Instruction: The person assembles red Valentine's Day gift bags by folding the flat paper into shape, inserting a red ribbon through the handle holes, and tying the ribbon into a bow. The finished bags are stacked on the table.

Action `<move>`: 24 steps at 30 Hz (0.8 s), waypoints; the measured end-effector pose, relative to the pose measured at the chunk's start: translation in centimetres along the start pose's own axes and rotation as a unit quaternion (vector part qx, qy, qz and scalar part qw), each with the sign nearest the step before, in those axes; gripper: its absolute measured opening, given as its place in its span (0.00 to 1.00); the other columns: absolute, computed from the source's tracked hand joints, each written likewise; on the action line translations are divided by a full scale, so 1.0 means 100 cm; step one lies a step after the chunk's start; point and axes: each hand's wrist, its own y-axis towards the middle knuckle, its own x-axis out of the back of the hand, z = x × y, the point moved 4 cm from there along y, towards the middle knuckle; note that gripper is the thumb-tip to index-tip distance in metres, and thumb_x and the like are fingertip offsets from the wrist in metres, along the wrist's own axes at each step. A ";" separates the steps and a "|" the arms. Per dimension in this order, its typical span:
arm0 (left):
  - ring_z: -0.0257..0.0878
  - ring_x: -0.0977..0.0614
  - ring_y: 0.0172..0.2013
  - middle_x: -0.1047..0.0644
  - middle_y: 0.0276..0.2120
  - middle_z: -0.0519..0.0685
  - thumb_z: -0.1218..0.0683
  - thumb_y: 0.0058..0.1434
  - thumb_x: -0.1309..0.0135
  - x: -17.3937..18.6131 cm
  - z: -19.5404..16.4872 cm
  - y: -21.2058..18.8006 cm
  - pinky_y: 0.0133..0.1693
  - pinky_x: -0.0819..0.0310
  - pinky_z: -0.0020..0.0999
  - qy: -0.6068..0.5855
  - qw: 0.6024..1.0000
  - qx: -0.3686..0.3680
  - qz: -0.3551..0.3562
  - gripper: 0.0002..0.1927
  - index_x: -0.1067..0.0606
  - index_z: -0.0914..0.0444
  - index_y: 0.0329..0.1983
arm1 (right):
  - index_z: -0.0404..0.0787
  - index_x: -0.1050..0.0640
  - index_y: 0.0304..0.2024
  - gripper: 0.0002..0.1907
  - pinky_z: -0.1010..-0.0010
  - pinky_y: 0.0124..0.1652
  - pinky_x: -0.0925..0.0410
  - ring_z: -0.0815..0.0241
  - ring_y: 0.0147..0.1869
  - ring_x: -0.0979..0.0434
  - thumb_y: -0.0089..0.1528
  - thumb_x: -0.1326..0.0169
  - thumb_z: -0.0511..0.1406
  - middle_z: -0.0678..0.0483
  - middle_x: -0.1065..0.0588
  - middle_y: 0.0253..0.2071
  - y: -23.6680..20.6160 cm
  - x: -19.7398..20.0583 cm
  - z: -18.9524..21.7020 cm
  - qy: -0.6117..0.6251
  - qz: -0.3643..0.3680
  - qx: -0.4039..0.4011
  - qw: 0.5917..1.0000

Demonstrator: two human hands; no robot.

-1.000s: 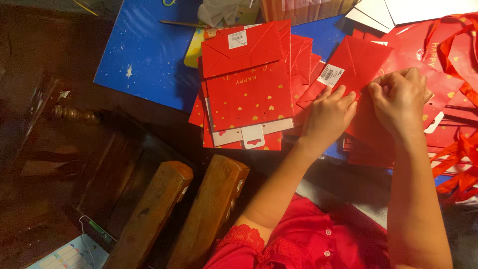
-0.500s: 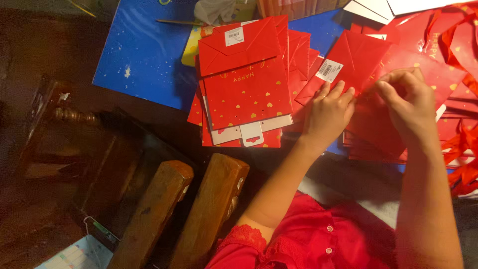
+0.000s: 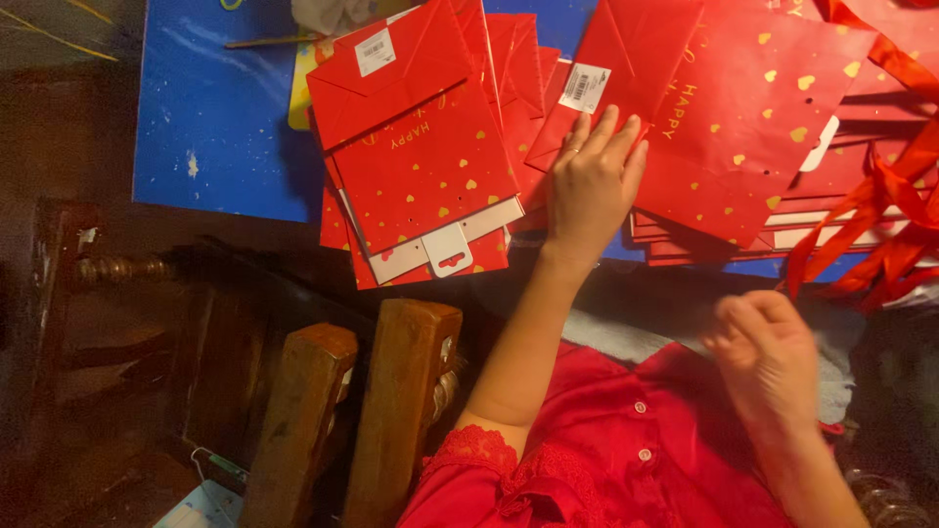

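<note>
Counted two hands. Found the left hand (image 3: 592, 181) laid flat, fingers spread and released, pressing on the lower left corner of the top red gift bag (image 3: 753, 117), gripping nothing. Noted one ring on one finger of that hand. Found the right hand (image 3: 768, 352) well apart from the bags, low over the lap, blurred; could not tell whether clenched or loose, nor whether anything lay in it.

Counted two stacks of flattened red bags with gold hearts. Saw the top bag lying on the right stack (image 3: 704, 240), on the blue table cover (image 3: 215, 127), just beside the left stack (image 3: 421, 166). Could not count the bags within either stack, with only edges showing. Counted two white barcode labels: one (image 3: 584, 88) just above the left fingertips, one (image 3: 375, 51) on the folded base of the left stack's top bag. Counted one white hang tab (image 3: 448, 256) poking from the left stack's lower edge.

Saw a tangle of red ribbons (image 3: 880, 215) at the right edge, too snarled to count. Counted two wooden posts (image 3: 401, 391), side by side, below the left stack. Counted two small buttons on the red blouse (image 3: 606, 460). Spotted one yellow piece (image 3: 298, 88) tucked under the left stack.
</note>
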 end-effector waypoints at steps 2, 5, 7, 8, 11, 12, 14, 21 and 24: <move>0.61 0.22 0.62 0.22 0.59 0.57 0.49 0.67 0.44 0.000 0.002 -0.001 0.64 0.28 0.52 -0.004 1.000 0.004 -0.002 0.17 0.20 0.60 0.55 | 0.43 0.26 0.45 0.05 0.68 0.44 0.32 0.65 0.38 0.28 0.69 0.43 0.32 0.55 0.25 0.41 0.003 -0.005 -0.022 -0.019 -0.042 -0.011 0.999; 0.61 0.23 0.62 0.22 0.60 0.57 0.49 0.67 0.44 0.002 0.005 -0.005 0.63 0.27 0.51 -0.018 1.000 0.003 0.006 0.17 0.20 0.60 0.56 | 0.45 0.27 0.43 0.06 0.67 0.43 0.29 0.66 0.35 0.28 0.68 0.41 0.34 0.57 0.25 0.39 0.012 -0.017 -0.029 -0.011 -0.082 -0.030 0.996; 0.61 0.23 0.62 0.22 0.60 0.56 0.49 0.67 0.44 0.003 0.006 -0.006 0.63 0.27 0.51 -0.020 1.000 0.004 0.005 0.17 0.20 0.60 0.56 | 0.45 0.27 0.43 0.06 0.68 0.42 0.29 0.66 0.35 0.27 0.68 0.41 0.34 0.57 0.24 0.39 0.015 -0.025 -0.028 0.004 -0.077 -0.028 0.997; 0.61 0.23 0.62 0.22 0.60 0.56 0.49 0.67 0.44 0.003 0.006 -0.007 0.63 0.28 0.51 -0.022 1.000 0.004 0.004 0.17 0.20 0.59 0.56 | 0.46 0.27 0.43 0.06 0.68 0.41 0.29 0.66 0.35 0.27 0.67 0.41 0.34 0.58 0.24 0.39 0.016 -0.028 -0.027 0.010 -0.076 -0.027 0.997; 0.60 0.23 0.63 0.23 0.60 0.56 0.49 0.67 0.44 0.001 0.006 -0.008 0.65 0.28 0.51 -0.021 1.000 0.002 -0.001 0.17 0.20 0.59 0.56 | 0.45 0.27 0.43 0.06 0.69 0.41 0.29 0.66 0.34 0.27 0.68 0.41 0.34 0.58 0.24 0.39 0.018 -0.031 -0.026 -0.003 -0.091 -0.023 0.996; 0.60 0.23 0.63 0.22 0.60 0.56 0.49 0.67 0.44 0.000 0.006 -0.009 0.64 0.28 0.51 -0.018 1.000 0.003 0.000 0.17 0.20 0.59 0.56 | 0.45 0.27 0.43 0.06 0.69 0.41 0.29 0.66 0.35 0.27 0.68 0.41 0.34 0.58 0.24 0.39 0.018 -0.030 -0.026 -0.005 -0.094 -0.016 0.995; 0.60 0.23 0.63 0.22 0.60 0.56 0.49 0.67 0.44 0.000 0.006 -0.009 0.64 0.28 0.50 -0.012 1.000 0.005 -0.001 0.17 0.20 0.59 0.55 | 0.45 0.27 0.43 0.06 0.70 0.41 0.29 0.66 0.35 0.28 0.69 0.42 0.33 0.58 0.25 0.38 0.018 -0.029 -0.024 -0.009 -0.100 0.001 0.995; 0.59 0.24 0.63 0.23 0.60 0.56 0.51 0.68 0.43 0.025 -0.005 -0.008 0.62 0.29 0.45 -0.028 0.999 -0.005 0.031 0.17 0.21 0.60 0.57 | 0.40 0.28 0.42 0.04 0.69 0.40 0.31 0.65 0.36 0.29 0.72 0.46 0.30 0.53 0.26 0.36 -0.024 0.022 0.017 -0.152 -0.084 0.145 0.974; 0.56 0.23 0.63 0.21 0.58 0.55 0.54 0.68 0.44 0.038 -0.032 -0.008 0.64 0.33 0.49 -0.024 0.999 -0.024 0.019 0.17 0.22 0.61 0.59 | 0.42 0.29 0.44 0.06 0.69 0.41 0.31 0.65 0.36 0.31 0.76 0.47 0.29 0.55 0.28 0.38 -0.010 0.086 0.066 -0.014 -0.129 0.258 0.958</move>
